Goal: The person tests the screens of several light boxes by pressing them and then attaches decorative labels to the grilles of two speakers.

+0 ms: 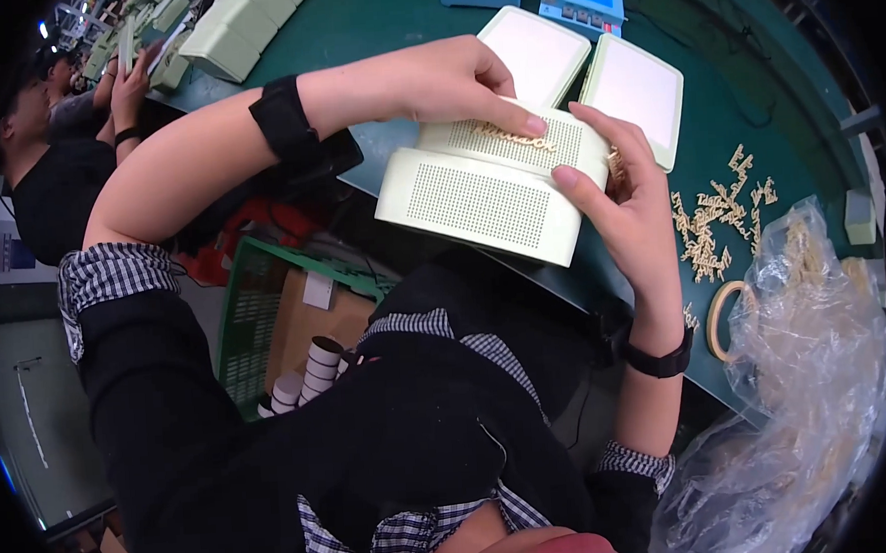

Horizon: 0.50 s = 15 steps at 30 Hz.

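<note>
Atop the rear perforated casing [571,148], the left hand [453,81] rests its thumb on gold script lettering [512,137], grip unclear; the right hand [636,194] grasps the casing's right end.

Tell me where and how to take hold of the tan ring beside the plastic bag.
Pinch the tan ring by its left rim, coming from the left: that side is bare and the open middle should admit a finger, while the clear plastic bag crowds its right.
</note>
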Motion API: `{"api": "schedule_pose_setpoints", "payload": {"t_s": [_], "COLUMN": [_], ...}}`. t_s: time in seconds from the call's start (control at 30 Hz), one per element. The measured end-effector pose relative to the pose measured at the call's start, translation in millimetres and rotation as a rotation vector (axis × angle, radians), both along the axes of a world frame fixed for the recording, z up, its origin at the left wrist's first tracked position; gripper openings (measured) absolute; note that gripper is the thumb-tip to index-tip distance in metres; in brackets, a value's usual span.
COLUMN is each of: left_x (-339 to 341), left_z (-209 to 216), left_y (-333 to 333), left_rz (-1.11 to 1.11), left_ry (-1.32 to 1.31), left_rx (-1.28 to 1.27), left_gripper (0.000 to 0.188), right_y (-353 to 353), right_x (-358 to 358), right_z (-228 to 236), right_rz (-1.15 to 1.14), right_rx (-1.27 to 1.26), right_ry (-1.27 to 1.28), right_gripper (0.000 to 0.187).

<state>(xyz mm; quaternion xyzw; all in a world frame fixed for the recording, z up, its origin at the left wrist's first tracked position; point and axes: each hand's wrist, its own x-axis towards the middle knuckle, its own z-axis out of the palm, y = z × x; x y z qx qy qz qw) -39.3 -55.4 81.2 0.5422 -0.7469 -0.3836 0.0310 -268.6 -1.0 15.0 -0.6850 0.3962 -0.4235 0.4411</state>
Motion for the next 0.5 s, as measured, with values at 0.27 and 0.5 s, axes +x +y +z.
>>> {"api": "schedule_pose_setpoints", "payload": {"t_s": [0.27, 0.5], "left_x": [16.1, 47.9], "left_z": [-8.7, -24.1], "left_y": [23.3, 103.2], "left_rz": [-0.059, -0.348], "left_ry": [0.044, 0.05], "left_rx": [-0.326, -0.824], "left_gripper": [0.055, 0.05], "right_y": [8.4, 35.7], "right_x": [-3.7, -9.5], "right_z": [1.1, 14.1], "right_rz": [-0.017, -0.086], "right_rx": [-0.019, -0.086], "right_ry": [0.096, -0.161], "right_gripper": [0.062, 0.043]}}
